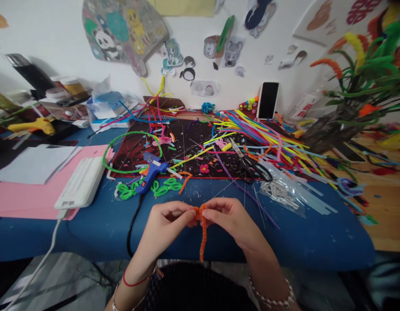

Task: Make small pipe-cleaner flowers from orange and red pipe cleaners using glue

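Both hands meet over the front edge of the blue table, pinching one orange pipe cleaner point(203, 242). My left hand point(169, 222) grips its bunched, curled part between thumb and forefinger. From the other side my right hand point(230, 220) pinches the same bunch, and a straight tail hangs down between the hands. Fingertips partly hide the curled portion. Just beyond my left hand lie a blue hot glue gun point(151, 170) and green looped pipe cleaner leaves point(167, 186). A bent orange pipe cleaner piece point(186, 181) rests near them.
Black-handled scissors point(256, 166) and a clear plastic bag point(280, 196) lie to the right. Behind them spreads a pile of coloured pipe cleaners point(252, 129). A white power strip point(80, 183) sits left, its cable running off the table. A phone point(268, 100) leans against the wall.
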A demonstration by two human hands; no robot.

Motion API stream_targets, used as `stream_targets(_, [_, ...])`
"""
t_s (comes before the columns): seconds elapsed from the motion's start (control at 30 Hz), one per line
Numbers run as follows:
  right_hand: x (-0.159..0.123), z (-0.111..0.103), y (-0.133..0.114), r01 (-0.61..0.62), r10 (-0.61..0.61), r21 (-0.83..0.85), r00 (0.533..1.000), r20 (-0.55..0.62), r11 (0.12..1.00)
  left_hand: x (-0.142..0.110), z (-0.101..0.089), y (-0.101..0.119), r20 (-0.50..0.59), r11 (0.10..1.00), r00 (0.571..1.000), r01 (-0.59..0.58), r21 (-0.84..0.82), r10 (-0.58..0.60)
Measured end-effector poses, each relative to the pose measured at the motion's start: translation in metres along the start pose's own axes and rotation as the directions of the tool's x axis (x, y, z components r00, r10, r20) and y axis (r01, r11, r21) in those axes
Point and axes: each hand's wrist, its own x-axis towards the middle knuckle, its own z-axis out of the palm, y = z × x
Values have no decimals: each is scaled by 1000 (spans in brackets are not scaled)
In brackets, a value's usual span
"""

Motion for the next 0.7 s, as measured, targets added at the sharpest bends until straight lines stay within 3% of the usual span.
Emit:
stream_targets(0.13, [1, -4, -1, -40, 40, 3, 998, 55, 999, 5, -5, 4, 101, 999, 995, -18, 46, 13])
stream_targets(0.23, [1, -4, -1, -68, 67, 14, 994, 81, 998, 7, -5, 4, 115, 999, 993, -25, 40, 20])
stream_targets(0.43, [1, 0, 6, -20, 20, 64, 1000, -10, 998, 2, -1, -6, 9, 992, 1000, 24, -125, -23])
stream_targets(0.7, [-6, 10, 31, 95, -59, 283, 989, -132, 954, -6, 12, -23, -136, 948, 989, 8, -318, -54])
